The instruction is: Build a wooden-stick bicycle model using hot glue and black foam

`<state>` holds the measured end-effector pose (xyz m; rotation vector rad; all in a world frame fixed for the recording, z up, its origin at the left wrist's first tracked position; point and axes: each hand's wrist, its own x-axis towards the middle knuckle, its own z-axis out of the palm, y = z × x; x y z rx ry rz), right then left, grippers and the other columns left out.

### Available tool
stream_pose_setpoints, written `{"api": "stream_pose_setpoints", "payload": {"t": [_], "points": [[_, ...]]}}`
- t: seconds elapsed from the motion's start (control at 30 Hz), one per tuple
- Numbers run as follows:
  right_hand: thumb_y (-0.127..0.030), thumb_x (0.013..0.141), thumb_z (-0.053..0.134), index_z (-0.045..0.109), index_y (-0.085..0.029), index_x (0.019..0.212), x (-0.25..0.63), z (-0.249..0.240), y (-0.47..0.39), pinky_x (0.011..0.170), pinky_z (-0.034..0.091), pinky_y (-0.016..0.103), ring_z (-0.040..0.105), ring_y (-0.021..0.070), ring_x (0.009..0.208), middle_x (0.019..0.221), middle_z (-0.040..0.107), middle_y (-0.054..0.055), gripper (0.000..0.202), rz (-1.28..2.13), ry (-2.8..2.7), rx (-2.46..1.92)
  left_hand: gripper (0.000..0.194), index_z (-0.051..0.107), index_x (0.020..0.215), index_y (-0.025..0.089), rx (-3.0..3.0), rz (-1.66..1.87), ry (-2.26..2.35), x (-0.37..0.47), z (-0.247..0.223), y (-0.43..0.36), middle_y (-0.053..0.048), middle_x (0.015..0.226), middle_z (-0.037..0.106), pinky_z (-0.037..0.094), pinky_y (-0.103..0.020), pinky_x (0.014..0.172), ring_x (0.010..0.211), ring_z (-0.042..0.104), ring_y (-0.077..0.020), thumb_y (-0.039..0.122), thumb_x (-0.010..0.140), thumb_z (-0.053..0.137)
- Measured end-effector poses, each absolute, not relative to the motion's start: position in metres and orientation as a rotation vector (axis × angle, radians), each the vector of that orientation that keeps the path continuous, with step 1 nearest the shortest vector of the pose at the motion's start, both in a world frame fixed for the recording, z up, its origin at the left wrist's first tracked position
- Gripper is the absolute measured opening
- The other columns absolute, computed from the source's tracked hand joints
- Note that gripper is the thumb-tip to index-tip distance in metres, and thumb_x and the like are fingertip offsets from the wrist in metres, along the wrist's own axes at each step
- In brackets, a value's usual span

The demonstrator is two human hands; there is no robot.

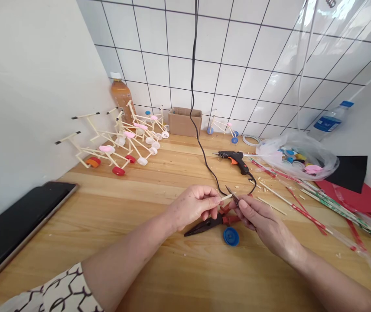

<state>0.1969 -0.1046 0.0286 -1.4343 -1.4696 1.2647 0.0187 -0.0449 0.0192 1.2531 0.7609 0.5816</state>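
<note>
My left hand (198,203) pinches a thin pale wooden stick (226,197) between thumb and fingers. Its far end meets the pointed metal blades of what look like scissors (233,196), which my right hand (260,216) grips; their handles are mostly hidden by the fingers. Just below both hands, long-nose pliers (205,225) with red handles lie on the table, partly covered. A blue bottle cap (231,236) rests beside the pliers, hollow side up.
Several stick models with cap wheels (118,149) stand at left, another (222,125) at the back. A cardboard box (185,122), glue gun (234,160), hanging black cable (193,78), bag of caps (297,158), and wrapped sticks (331,208) lie around. A phone (23,221) is at left.
</note>
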Motion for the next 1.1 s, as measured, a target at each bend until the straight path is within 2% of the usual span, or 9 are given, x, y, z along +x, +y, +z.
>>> {"api": "stream_pose_setpoints", "payload": {"t": [0.37, 0.7, 0.93, 1.0, 1.1], "points": [[-0.048, 0.085, 0.046, 0.063, -0.018, 0.086, 0.1962, 0.0272, -0.1041, 0.06, 0.045, 0.021, 0.057, 0.0122, 0.069, 0.079, 0.062, 0.003, 0.034, 1.333, -1.419, -1.387, 0.02, 0.055, 0.068, 0.013, 1.275, 0.58, 0.77, 0.0199, 0.0194, -0.0464, 0.002, 0.051, 0.054, 0.029, -0.017, 0.042, 0.04, 0.037, -0.0037, 0.032, 0.076, 0.054], [-0.039, 0.081, 0.056, 0.063, -0.017, 0.086, 0.1948, 0.0311, -0.1026, 0.074, 0.048, 0.033, 0.061, 0.0172, 0.074, 0.081, 0.065, 0.005, 0.024, 1.479, -1.304, -1.216, 0.017, 0.055, 0.07, 0.014, 1.282, 0.586, 0.778, 0.0205, 0.0159, -0.0468, 0.003, 0.052, 0.054, 0.027, -0.018, 0.042, 0.039, 0.037, -0.0036, 0.029, 0.077, 0.053], [-0.038, 0.083, 0.054, 0.062, -0.018, 0.089, 0.1946, 0.0301, -0.1036, 0.075, 0.046, 0.029, 0.061, 0.0162, 0.078, 0.086, 0.064, 0.004, 0.022, 1.471, -1.283, -1.209, 0.018, 0.055, 0.07, 0.014, 1.292, 0.597, 0.759, 0.0197, 0.0148, -0.0458, 0.003, 0.053, 0.054, 0.028, -0.019, 0.044, 0.041, 0.037, -0.004, 0.03, 0.078, 0.053], [-0.038, 0.083, 0.053, 0.062, -0.017, 0.089, 0.1947, 0.0307, -0.1043, 0.071, 0.045, 0.027, 0.059, 0.0152, 0.077, 0.086, 0.063, 0.004, 0.024, 1.462, -1.295, -1.233, 0.019, 0.056, 0.071, 0.014, 1.303, 0.595, 0.749, 0.0191, 0.0149, -0.0451, 0.002, 0.054, 0.055, 0.028, -0.018, 0.044, 0.041, 0.038, -0.0039, 0.031, 0.078, 0.053], [-0.041, 0.083, 0.053, 0.062, -0.016, 0.087, 0.1957, 0.0301, -0.1046, 0.056, 0.039, 0.022, 0.052, 0.0113, 0.064, 0.076, 0.059, 0.003, 0.027, 1.419, -1.313, -1.29, 0.02, 0.055, 0.07, 0.014, 1.32, 0.586, 0.744, 0.0182, 0.0154, -0.0445, 0.002, 0.055, 0.055, 0.029, -0.019, 0.045, 0.042, 0.038, -0.0039, 0.032, 0.078, 0.054]]}}
